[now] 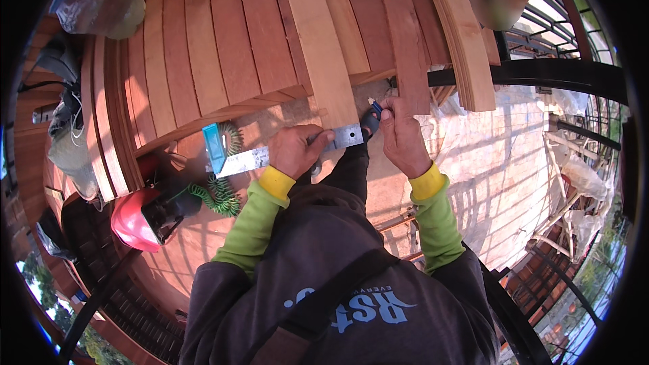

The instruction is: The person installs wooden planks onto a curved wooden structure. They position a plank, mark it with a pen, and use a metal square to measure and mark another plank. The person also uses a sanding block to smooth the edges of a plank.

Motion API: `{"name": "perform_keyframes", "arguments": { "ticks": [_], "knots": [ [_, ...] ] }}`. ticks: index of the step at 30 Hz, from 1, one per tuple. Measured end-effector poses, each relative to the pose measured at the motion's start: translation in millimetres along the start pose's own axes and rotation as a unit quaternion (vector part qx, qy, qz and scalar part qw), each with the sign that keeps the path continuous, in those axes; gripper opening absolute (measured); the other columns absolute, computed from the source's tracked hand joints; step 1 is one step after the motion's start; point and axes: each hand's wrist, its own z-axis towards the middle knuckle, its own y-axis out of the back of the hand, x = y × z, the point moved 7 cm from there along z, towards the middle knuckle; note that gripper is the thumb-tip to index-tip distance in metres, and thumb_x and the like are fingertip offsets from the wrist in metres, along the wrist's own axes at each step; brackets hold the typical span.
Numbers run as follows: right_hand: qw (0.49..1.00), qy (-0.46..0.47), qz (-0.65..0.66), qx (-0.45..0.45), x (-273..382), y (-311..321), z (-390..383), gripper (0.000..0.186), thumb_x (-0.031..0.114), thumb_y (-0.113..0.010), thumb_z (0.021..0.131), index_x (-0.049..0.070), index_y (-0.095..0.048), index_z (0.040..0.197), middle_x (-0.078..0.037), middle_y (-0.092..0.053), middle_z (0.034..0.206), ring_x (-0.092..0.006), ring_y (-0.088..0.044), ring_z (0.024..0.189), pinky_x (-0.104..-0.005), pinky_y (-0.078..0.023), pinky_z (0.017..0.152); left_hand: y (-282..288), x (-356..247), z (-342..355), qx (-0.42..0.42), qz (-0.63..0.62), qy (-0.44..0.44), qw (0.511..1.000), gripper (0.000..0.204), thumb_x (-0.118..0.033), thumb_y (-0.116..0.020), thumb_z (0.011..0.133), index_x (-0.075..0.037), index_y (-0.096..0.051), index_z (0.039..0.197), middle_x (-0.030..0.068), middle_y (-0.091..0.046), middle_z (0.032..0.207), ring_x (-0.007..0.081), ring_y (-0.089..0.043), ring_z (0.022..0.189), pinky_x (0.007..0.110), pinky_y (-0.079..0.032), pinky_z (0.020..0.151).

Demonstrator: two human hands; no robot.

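Your left hand (295,150) is clamped down on the metal square (284,152), pinning it across the light wooden plank (323,47). Your right hand (400,136) pinches a blue pencil (375,107) right at the plank's end.

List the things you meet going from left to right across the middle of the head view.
Red power tool → green coiled hose → metal square ruler → left hand → pencil → right hand → black railing.
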Motion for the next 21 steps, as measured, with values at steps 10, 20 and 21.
{"name": "perform_keyframes", "arguments": {
  "ticks": [10,20,21],
  "knots": [
    [0.991,-0.004,0.123,0.059,12,4,-1,0.024,-0.002,-0.056,0.086,0.003,-0.055,0.109,-0.006,-0.059,0.08,-0.0099,-0.055,0.072,-0.0254,-0.046,0.067,1,-3,0,0.011,-0.008,0.012,1.0,0.029,-0.038,-0.067,0.082,-0.01,-0.072,0.085,0.0115,-0.065,0.066,0.0251,-0.064,0.059,0.034,-0.048,0.055],
    [0.977,-0.076,0.202,0.004,4,11,1,0.023,0.009,-0.056,0.091,-0.001,-0.057,0.111,-0.003,-0.06,0.087,-0.0058,-0.051,0.072,-0.0203,-0.044,0.066,0,-1,-1,0.013,-0.021,0.009,1.0,0.029,-0.037,-0.067,0.082,-0.009,-0.072,0.085,0.0107,-0.065,0.064,0.0243,-0.064,0.059,0.033,-0.048,0.054],
    [0.972,-0.079,0.222,0.002,0,8,0,0.022,0.01,-0.055,0.091,-0.001,-0.057,0.11,-0.003,-0.06,0.084,-0.0055,-0.05,0.071,-0.0199,-0.043,0.065,-2,-1,-1,0.017,-0.025,0.012,0.999,0.029,-0.037,-0.067,0.082,-0.009,-0.072,0.085,0.0107,-0.065,0.065,0.0242,-0.064,0.059,0.033,-0.048,0.054]
  ]
}}
